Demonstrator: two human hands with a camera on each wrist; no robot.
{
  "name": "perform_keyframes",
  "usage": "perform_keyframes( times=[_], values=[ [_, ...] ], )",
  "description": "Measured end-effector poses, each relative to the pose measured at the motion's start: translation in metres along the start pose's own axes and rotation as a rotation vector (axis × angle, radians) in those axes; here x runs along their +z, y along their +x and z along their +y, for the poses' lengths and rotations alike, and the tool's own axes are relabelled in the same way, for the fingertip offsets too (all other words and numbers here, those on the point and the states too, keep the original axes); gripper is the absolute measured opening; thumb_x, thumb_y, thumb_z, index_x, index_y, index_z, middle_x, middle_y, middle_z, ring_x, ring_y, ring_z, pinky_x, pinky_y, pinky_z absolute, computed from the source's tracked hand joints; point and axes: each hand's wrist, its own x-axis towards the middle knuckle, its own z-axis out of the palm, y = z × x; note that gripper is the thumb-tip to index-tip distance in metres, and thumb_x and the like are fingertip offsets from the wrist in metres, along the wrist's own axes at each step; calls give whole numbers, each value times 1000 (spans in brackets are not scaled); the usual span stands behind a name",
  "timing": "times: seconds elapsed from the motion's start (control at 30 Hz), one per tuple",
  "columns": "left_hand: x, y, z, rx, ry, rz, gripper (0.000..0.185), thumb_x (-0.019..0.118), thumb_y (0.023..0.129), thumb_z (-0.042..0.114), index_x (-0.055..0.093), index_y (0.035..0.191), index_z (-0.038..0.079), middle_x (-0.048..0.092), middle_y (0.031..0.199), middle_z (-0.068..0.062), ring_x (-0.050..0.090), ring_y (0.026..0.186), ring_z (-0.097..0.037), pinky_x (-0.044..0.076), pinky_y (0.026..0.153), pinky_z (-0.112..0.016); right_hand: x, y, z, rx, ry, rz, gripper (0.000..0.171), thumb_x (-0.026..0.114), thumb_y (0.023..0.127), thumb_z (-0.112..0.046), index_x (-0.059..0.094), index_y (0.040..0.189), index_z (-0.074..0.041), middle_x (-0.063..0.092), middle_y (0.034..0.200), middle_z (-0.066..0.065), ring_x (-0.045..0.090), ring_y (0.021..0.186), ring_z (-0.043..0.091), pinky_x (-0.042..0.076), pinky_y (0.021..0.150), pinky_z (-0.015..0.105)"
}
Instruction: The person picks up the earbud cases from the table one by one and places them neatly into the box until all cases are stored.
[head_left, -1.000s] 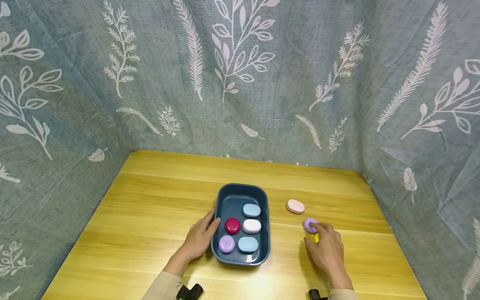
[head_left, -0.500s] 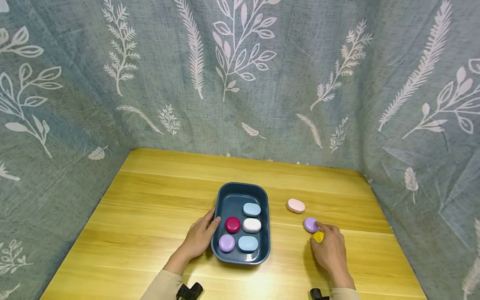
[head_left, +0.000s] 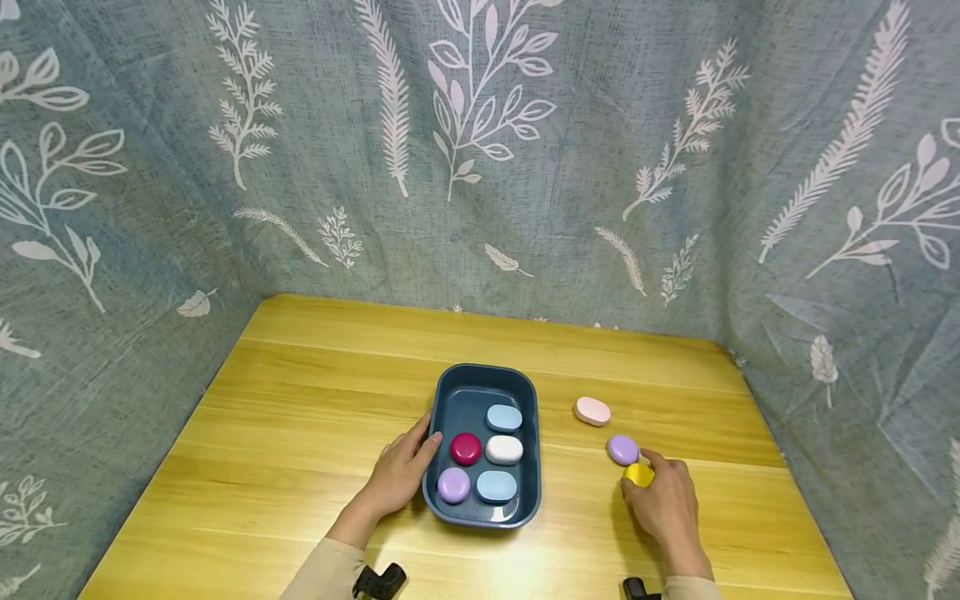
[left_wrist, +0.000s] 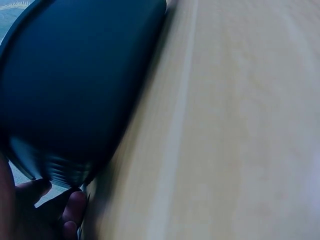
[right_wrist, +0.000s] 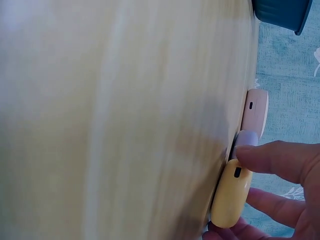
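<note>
On the table, my right hand (head_left: 663,500) holds a round yellow case (head_left: 639,475) between thumb and fingers. The right wrist view shows a small dark slot in the side of this yellow case (right_wrist: 232,194). Just beyond it lies a round purple case (head_left: 622,450), and farther back a pale pink oval case (head_left: 592,411). My left hand (head_left: 401,471) grips the left side of a dark blue tray (head_left: 468,379), thumb at the rim and fingers along the outer wall. In the left wrist view, the tray wall (left_wrist: 80,85) hides most of the fingers.
Inside the tray sit a crimson round case (head_left: 466,448), a purple round case (head_left: 453,485), a white oval case (head_left: 504,450) and two light blue oval cases, one at the back (head_left: 504,418). A patterned curtain (head_left: 480,250) surrounds the wooden table (head_left: 315,367).
My right hand has shifted slightly right, its forefinger leaving the purple case and settling by the yellow one. More of both cases shows now. My left hand and the tray stay put.
</note>
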Motion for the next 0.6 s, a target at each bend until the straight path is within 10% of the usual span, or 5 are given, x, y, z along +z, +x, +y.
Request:
perform_keyframes(
  times=[0.6],
  values=[
    [-2, -1, 1, 2, -2, 7, 64, 39, 108, 57, 36, 163, 26, 54, 156, -7, 50, 143, -30, 28, 119, -63, -1, 0, 3, 39, -23, 2, 61, 73, 92, -24, 55, 142, 7, 58, 129, 34, 57, 115, 46, 47, 94, 59]
  ],
)
